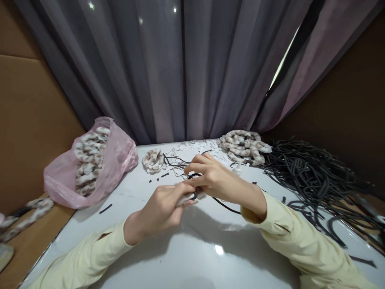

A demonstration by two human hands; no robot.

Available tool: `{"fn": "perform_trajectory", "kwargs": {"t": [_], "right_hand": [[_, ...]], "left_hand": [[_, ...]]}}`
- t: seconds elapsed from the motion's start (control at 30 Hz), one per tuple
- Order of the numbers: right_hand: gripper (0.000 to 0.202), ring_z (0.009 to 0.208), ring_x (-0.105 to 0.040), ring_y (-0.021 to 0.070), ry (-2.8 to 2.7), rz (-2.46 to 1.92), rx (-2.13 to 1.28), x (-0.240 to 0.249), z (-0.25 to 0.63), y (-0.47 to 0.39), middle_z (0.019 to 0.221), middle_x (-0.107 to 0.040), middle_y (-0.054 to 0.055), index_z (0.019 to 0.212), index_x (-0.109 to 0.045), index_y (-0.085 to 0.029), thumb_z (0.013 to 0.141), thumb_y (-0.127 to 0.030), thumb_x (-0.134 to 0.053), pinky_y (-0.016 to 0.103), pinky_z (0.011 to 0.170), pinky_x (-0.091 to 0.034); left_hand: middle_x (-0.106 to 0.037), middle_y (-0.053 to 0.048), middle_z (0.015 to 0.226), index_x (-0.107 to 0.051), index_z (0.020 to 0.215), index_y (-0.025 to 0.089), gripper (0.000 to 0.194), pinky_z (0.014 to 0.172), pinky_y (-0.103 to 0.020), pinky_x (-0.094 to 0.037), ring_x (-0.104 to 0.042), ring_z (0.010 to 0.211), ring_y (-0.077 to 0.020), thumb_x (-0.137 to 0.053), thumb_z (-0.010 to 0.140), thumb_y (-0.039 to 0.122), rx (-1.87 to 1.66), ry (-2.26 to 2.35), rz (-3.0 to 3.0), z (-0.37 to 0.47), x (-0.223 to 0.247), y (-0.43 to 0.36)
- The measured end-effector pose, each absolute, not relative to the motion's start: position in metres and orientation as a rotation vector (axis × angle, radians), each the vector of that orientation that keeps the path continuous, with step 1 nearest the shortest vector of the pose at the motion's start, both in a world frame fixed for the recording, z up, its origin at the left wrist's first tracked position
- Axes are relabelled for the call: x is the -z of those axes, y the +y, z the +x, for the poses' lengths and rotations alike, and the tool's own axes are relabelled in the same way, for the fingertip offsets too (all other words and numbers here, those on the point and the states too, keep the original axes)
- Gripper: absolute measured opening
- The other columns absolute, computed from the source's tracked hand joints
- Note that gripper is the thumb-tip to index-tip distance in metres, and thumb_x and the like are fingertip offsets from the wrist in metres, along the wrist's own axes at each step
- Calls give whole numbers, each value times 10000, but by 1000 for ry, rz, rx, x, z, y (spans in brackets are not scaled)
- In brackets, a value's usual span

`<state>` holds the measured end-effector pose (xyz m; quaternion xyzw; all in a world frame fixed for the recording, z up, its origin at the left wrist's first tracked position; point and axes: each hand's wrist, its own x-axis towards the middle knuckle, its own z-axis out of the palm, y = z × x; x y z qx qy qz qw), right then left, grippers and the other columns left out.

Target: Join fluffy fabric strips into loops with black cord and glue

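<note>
Over the middle of the white table, my left hand is closed on a fluffy white-and-brown fabric tube, most of it covered by the fingers. My right hand pinches a black cord right beside it, thumb and forefinger together. The cord makes a small loop around the tube's end, and its tail trails to the right under my right wrist. Whether the loop is knotted is hidden by the fingers. Just beyond my hands lie a small coiled fluffy ring and several loose black cord pieces.
A pink plastic bag full of fluffy pieces stands at the left. At the back right is a heap of fluffy tubes, beside a large tangle of black cords. White paper scraps litter the far edge, before a grey curtain.
</note>
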<state>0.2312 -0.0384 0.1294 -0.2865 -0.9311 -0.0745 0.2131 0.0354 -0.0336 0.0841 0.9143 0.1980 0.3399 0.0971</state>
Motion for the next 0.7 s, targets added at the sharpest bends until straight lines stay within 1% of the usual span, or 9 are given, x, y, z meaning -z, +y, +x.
{"fn": "perform_trajectory", "kwargs": {"t": [0.1, 0.17, 0.3, 0.37, 0.4, 0.47, 0.53, 0.6, 0.7], "right_hand": [[179, 844, -446, 196, -2577, -768, 204, -125, 231, -34, 908, -619, 82, 951, -701, -197, 861, -199, -546, 321, 728, -341], [209, 833, -460, 195, -2567, -767, 212, -120, 231, -30, 910, -620, 94, 1010, -679, -171, 871, -194, -525, 317, 732, -372], [331, 909, -509, 202, -2451, -857, 216, -112, 230, -24, 1043, -607, 138, 1194, -560, -120, 890, -110, -428, 315, 757, -428], [338, 942, -534, 203, -2323, -929, 171, -113, 228, -27, 1059, -612, 140, 1156, -575, -116, 872, -65, -399, 306, 753, -440], [317, 910, -557, 194, -2256, -973, 113, -115, 226, -29, 1017, -632, 127, 1093, -606, -119, 857, -58, -404, 290, 731, -444], [254, 752, -593, 155, -2159, -1082, -75, -118, 221, -36, 852, -671, 73, 930, -653, -138, 822, -65, -435, 249, 655, -439], [216, 599, -581, 115, -2121, -1204, -302, -121, 216, -41, 696, -666, 21, 813, -657, -155, 779, -68, -461, 222, 595, -420], [211, 541, -575, 101, -2091, -1299, -536, -121, 212, -43, 610, -641, 2, 795, -636, -154, 763, -66, -447, 210, 568, -413], [197, 510, -574, 101, -1926, -1345, -892, -113, 206, -39, 577, -602, -25, 926, -496, -161, 774, -71, -408, 186, 479, -398]], "left_hand": [[-570, 14, 568, -503, 744, 191, 141, 496, -222, -344, -502, 491, -112, -468, 756, 55, -992, 589, 2660, 37, -84, -32], [-546, 27, 523, -485, 677, 188, 112, 477, -211, -333, -459, 449, -96, -499, 758, 113, -922, 716, 2447, 40, -86, -31], [-526, 50, 461, -447, 646, 188, 211, 476, -208, -363, -450, 414, -94, -620, 718, 286, -758, 987, 1825, 46, -93, -20], [-514, 43, 470, -469, 653, 175, 218, 487, -202, -367, -470, 453, -100, -645, 694, 296, -737, 974, 1581, 46, -94, -10], [-507, 35, 497, -484, 634, 161, 212, 489, -193, -360, -462, 475, -91, -653, 680, 280, -747, 930, 1477, 46, -93, -4], [-487, 26, 565, -506, 603, 142, 186, 474, -181, -338, -407, 485, -66, -664, 638, 234, -711, 820, 1265, 44, -90, 5], [-474, 25, 621, -529, 612, 138, 155, 459, -180, -333, -348, 479, -51, -674, 598, 194, -655, 750, 1087, 43, -87, 11], [-458, 30, 636, -540, 637, 144, 158, 452, -183, -344, -311, 468, -43, -686, 595, 188, -632, 734, 964, 42, -85, 14], [-415, 40, 616, -533, 668, 148, 166, 453, -176, -366, -297, 451, -35, -689, 650, 201, -640, 752, 860, 42, -86, 14]]}}
